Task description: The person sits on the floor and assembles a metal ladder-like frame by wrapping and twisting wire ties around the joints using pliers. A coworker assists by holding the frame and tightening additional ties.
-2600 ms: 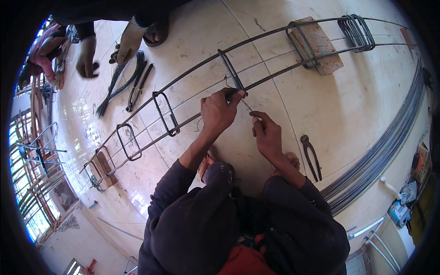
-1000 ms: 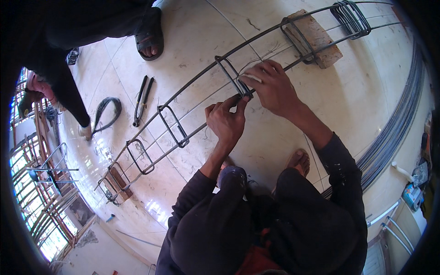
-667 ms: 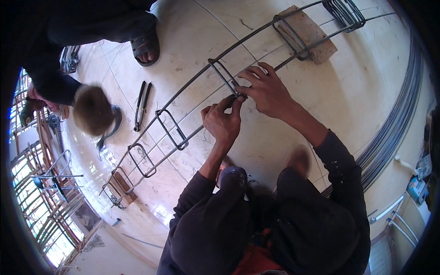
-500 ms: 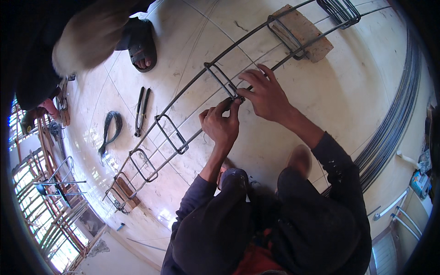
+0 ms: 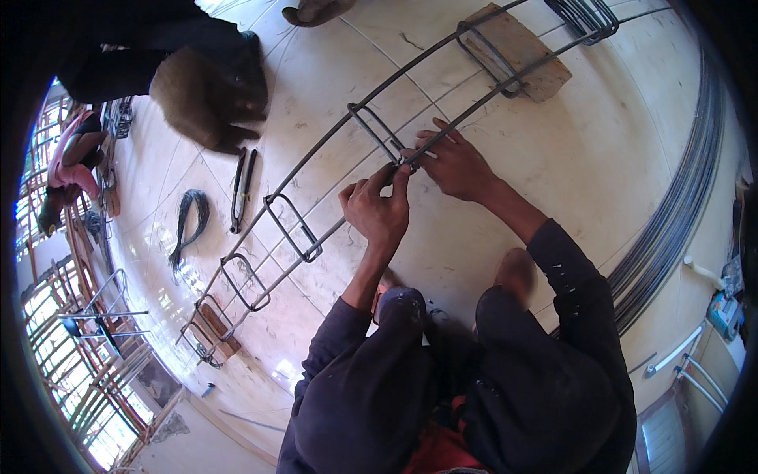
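A pale floor [image 5: 600,158] fills the view and carries a long cage of steel bars [image 5: 316,150], which runs from lower left to upper right. The cage consists of parallel long bars threaded through rectangular wire loops set at intervals. It rests on a wooden block [image 5: 525,51] at the far end and on a second block [image 5: 217,324] at the near end, which probably keeps the bars off the floor so fingers can pass beneath.

At the right edge lies a bundle of long bars [image 5: 679,213], curved by the lens, near the work but apart from it.

The person crouches over the cage, knees in dark trousers at the lower centre, placing both hands directly above one loop [image 5: 377,134].

The left hand [image 5: 377,213] is raised from below, its fingers curled nearly closed, thumb and forefinger pinched at the point where the loop crosses the nearer bar. The right hand [image 5: 458,162] lies across the same bar from the far side, fingers bent and fingertips meeting at that junction. Whether a thin tie wire is between them cannot be told.

To the left lie a pair of long-handled pincers [image 5: 241,189] and a hank of thin wire [image 5: 187,225], within reach. Another person bends over them at upper left.
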`<state>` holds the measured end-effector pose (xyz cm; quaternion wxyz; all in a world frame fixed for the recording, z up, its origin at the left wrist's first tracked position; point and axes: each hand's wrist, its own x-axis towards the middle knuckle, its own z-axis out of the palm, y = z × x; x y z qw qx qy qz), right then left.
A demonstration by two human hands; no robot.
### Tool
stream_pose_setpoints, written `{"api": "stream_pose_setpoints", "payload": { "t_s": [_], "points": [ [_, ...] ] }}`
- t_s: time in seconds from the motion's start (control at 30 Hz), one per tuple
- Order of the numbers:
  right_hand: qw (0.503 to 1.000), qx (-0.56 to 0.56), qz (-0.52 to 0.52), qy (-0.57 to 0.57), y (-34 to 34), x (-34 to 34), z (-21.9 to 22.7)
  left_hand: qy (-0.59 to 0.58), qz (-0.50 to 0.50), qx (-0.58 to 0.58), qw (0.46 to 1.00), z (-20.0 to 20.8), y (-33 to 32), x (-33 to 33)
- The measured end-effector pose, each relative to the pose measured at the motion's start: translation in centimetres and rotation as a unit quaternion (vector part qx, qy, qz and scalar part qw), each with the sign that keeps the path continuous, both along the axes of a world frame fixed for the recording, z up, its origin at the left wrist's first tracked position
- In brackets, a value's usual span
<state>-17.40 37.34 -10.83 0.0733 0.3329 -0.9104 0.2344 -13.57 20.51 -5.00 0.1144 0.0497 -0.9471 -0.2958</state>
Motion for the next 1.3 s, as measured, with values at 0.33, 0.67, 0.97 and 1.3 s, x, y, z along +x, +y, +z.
{"api": "stream_pose_setpoints", "payload": {
  "t_s": [0.33, 0.67, 0.97, 1.3],
  "points": [
    [0.940, -0.035, -0.206, -0.270, -2.3, 3.4, 8.1, 0.015, 0.018, -0.001, 1.000, -0.1, -0.1, 0.5],
    [0.881, -0.196, -0.204, -0.379, -1.9, 2.9, 6.6, -0.009, 0.024, 0.020, 0.999, 0.0, -0.1, 0.6],
    [0.914, -0.106, -0.180, -0.347, -3.2, 3.3, 8.8, -0.008, 0.029, 0.016, 0.999, -0.3, 0.0, 0.5],
    [0.930, -0.107, -0.149, -0.317, -3.7, 4.9, 12.5, 0.165, -0.042, -0.020, 0.985, -2.1, -0.6, 1.7]
  ]
}}
